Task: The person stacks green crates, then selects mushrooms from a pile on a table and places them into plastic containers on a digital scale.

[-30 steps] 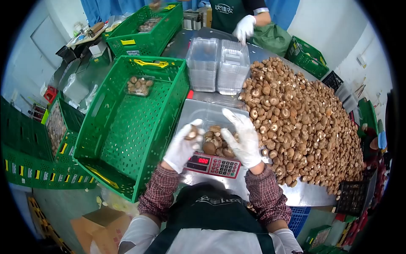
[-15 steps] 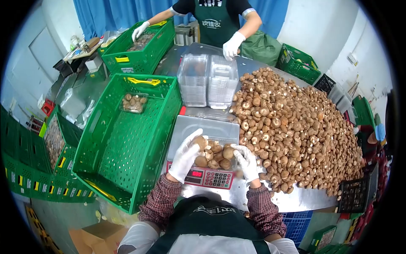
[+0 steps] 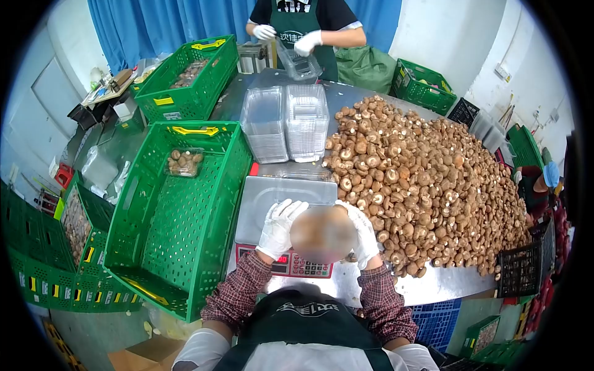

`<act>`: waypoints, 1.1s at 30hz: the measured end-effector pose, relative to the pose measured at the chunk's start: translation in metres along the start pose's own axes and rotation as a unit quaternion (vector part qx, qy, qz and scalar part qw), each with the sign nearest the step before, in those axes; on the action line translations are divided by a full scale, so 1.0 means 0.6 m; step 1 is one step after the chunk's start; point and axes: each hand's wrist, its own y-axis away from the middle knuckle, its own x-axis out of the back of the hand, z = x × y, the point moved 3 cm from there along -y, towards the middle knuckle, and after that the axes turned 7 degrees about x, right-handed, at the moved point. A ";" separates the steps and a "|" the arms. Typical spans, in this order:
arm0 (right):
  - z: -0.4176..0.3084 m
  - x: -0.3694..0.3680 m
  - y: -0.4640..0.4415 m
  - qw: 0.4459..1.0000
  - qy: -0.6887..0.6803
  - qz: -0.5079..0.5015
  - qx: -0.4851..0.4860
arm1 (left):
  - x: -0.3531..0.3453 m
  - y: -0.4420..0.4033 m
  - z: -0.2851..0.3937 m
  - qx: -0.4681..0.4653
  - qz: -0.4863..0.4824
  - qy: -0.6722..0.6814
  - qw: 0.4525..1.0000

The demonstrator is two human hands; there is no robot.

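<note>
Between my gloved hands is a tub of brown mushrooms (image 3: 318, 232), much blurred, above the front of a digital scale. My left hand (image 3: 281, 230) grips its left side with the fingers laid along the edge. Round the right side curves my right hand (image 3: 361, 234). The tub's walls cannot be made out in the blur. Beneath and behind is the scale's grey plate (image 3: 257, 207), with its red keypad panel (image 3: 303, 266) partly covered. A large heap of loose mushrooms (image 3: 421, 185) lies right of my right hand.
Stacks of clear plastic tubs (image 3: 265, 123) stand behind the scale. Left is a green crate (image 3: 179, 229) holding one filled tub (image 3: 184, 162). Across the table a co-worker (image 3: 297, 28) handles a clear tub (image 3: 300, 65). Another green crate (image 3: 164, 99) sits at the back left.
My hands and the mushrooms between them have shifted slightly, and the mushrooms are now blurred. The co-worker's hands have moved together and now hold a clear tub.
</note>
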 end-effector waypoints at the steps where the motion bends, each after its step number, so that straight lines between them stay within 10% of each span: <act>1: -0.008 -0.005 -0.001 1.000 -0.012 -0.004 0.016 | 0.001 0.001 -0.003 0.001 0.000 -0.001 1.000; 17: -0.011 0.031 0.031 0.953 -0.298 -0.034 -0.035 | 0.023 0.002 0.024 0.045 0.020 0.030 0.998; 23: -0.011 -0.038 0.061 0.979 0.145 0.044 0.136 | 0.032 -0.014 0.044 0.092 0.174 0.190 0.962; 27: 0.028 -0.057 0.060 0.742 0.628 0.028 0.233 | 0.032 0.008 0.064 0.070 0.133 0.192 0.970; 29: 0.017 -0.032 0.085 0.756 0.617 0.035 0.214 | 0.033 0.020 0.110 0.054 0.132 0.203 0.969; 31: 0.025 0.012 0.121 0.913 0.330 0.018 0.239 | 0.008 0.034 0.160 -0.022 0.024 0.180 0.983; 33: -0.031 0.031 0.193 0.999 0.011 -0.015 0.032 | -0.054 0.051 0.215 -0.150 -0.196 0.142 0.959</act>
